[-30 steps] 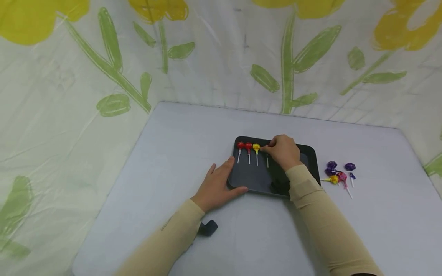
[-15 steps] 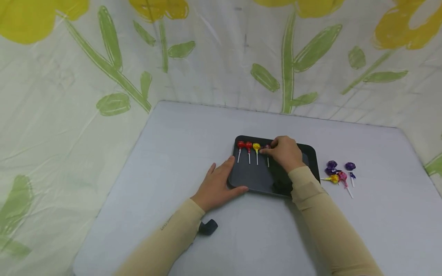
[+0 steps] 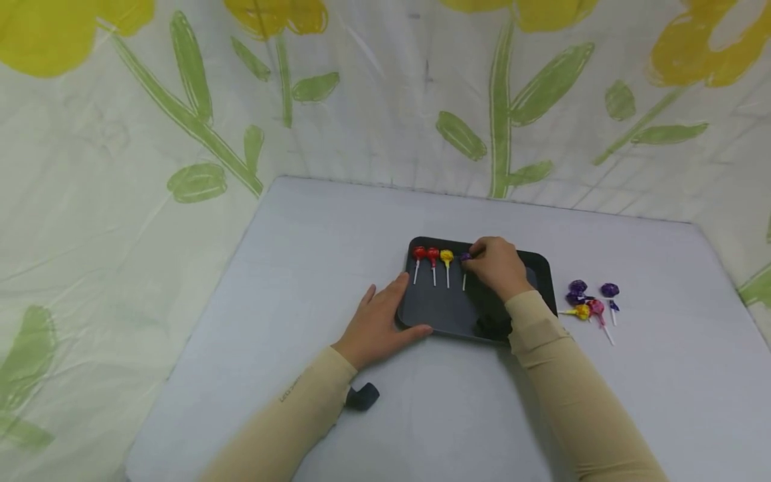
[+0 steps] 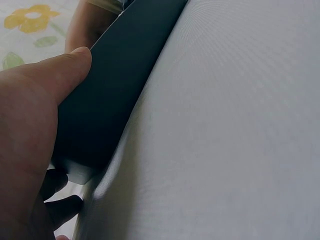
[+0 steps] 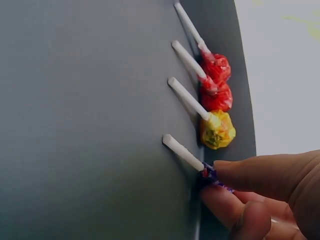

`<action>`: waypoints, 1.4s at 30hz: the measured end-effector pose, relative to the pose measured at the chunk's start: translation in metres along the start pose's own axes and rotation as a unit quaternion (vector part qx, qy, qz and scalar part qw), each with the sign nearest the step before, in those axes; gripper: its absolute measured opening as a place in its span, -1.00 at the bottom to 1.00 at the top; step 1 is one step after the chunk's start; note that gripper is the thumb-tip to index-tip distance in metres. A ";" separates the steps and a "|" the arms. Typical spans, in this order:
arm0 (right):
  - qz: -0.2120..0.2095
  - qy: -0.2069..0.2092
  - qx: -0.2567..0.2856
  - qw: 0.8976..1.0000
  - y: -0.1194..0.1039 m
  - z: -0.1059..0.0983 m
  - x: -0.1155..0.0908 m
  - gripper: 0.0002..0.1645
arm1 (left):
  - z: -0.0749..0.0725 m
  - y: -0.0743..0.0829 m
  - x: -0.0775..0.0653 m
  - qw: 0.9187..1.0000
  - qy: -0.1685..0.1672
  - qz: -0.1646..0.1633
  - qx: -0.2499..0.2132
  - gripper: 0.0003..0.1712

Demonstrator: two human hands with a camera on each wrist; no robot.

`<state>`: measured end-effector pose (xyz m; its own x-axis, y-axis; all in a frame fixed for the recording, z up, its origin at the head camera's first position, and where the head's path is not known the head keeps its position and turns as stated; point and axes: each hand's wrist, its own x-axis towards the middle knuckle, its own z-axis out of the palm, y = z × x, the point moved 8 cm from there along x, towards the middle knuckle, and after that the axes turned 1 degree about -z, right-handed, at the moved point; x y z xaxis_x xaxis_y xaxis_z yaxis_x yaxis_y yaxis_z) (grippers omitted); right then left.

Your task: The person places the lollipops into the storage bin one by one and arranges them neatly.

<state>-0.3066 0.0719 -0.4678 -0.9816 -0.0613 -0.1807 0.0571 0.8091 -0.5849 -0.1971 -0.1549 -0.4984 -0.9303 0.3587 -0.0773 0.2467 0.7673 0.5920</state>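
A dark grey tray (image 3: 434, 314) lies on the table. Thumb and fingers spread, my left hand (image 3: 376, 328) braces its near left corner; in the left wrist view the thumb (image 4: 75, 67) presses the tray's outer wall. Between thumb and fingertips, my right hand (image 3: 498, 268) pinches a purple-wrapped lollipop (image 5: 209, 172) by its candy end, partly hidden by the fingers. Its white stick points toward the near side. To its left, side by side along the tray's far wall, are a yellow lollipop (image 5: 218, 130) and two red lollipops (image 5: 216, 96), sticks pointing the same way.
Right of the tray lies a loose group of lollipops: several purple ones (image 3: 610, 290), a yellow one (image 3: 581, 312) and a pink one (image 3: 595, 306). A black strap end (image 3: 363, 397) sticks out beneath the left wrist. A flower-printed curtain (image 3: 373, 134) hangs behind the table.
My right hand has shifted slightly right, and its fingertips have moved a little down the purple lollipop, so more of the candy shows. My left hand stays at the tray corner.
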 end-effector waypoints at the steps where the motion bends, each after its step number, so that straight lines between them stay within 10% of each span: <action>1: -0.002 -0.002 0.002 1.000 -0.001 0.001 0.000 -0.59 | 0.000 0.000 0.000 1.000 0.000 0.000 -0.001 0.30; 42: -0.002 -0.026 -0.018 1.000 0.002 -0.009 -0.012 -0.49 | -0.001 -0.007 0.003 1.000 0.007 0.003 -0.002 0.28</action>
<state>-0.2963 0.0797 -0.4602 -0.9712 -0.0935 -0.2191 0.0459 0.8290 -0.5574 -0.2018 -0.1600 -0.5018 -0.9326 0.3554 -0.0633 0.2506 0.7634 0.5953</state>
